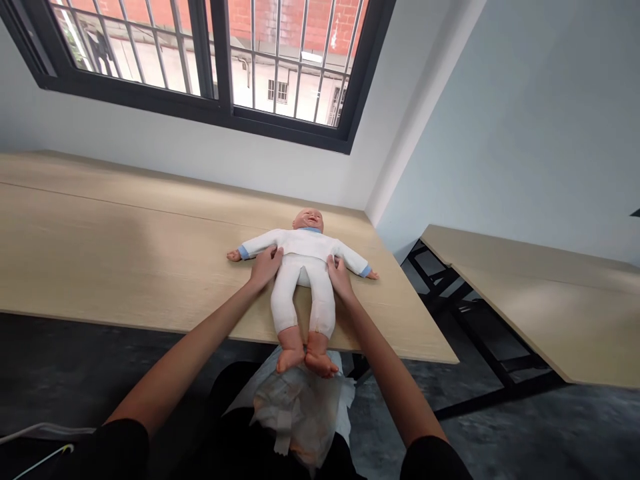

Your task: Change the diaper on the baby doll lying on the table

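A baby doll [305, 250] in a white top and white trousers with blue cuffs and collar lies on its back on the wooden table [165, 267]. Its head points to the wall, and its bare feet hang over the front edge. My left hand [267, 265] is at the doll's left-of-picture hip, its fingers closed on the clothing at the waist. On the other side of the waist, my right hand [339, 273] pinches the clothing too. Both arms of the doll are spread out sideways.
A crumpled whitish plastic bag [297, 413] is on my lap under the doll's feet. A second table [540, 293] with black legs stands at the right. Behind are a wall and a barred window [225, 107]. White cables [45, 430] lie at the lower left.
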`<state>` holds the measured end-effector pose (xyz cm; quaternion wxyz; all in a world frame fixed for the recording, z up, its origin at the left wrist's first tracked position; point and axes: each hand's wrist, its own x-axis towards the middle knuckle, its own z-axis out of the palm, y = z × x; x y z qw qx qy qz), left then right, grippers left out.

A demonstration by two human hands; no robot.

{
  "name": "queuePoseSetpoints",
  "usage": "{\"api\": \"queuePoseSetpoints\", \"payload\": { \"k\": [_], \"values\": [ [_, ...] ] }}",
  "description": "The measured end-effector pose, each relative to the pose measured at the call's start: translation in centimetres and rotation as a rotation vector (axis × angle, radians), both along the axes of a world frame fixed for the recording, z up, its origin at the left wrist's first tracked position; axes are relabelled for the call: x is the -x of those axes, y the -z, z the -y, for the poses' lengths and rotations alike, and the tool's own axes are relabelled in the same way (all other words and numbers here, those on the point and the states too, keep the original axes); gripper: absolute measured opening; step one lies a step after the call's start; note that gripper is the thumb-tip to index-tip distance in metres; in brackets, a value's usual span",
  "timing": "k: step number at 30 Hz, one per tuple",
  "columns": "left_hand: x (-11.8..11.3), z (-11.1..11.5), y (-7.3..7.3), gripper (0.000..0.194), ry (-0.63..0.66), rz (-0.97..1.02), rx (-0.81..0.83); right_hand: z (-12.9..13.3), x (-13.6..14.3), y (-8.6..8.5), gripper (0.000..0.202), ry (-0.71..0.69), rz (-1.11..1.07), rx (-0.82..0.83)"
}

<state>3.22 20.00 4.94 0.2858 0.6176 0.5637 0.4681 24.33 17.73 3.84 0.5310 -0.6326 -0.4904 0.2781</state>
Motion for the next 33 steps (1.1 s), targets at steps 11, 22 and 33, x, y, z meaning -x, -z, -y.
{"api": "queuePoseSetpoints", "payload": {
  "k": [11,22,33],
  "values": [
    [2.5,23.3,1.0,0.012,0.554,-0.173,-0.61,14.1,-4.2,3.7,0.044,-0.21,0.902,-0.073],
    [2.6,23.9,3.2,0.022,0.862,-0.599,-0.073,15.3,-3.2,3.4,0.04,-0.054,1.032,-0.018],
    [0.7,23.2,7.2,0.066,0.935,-0.719,0.261,15.7,-2.8,3.7,0.038,0.041,1.044,-0.072]
  ]
}}
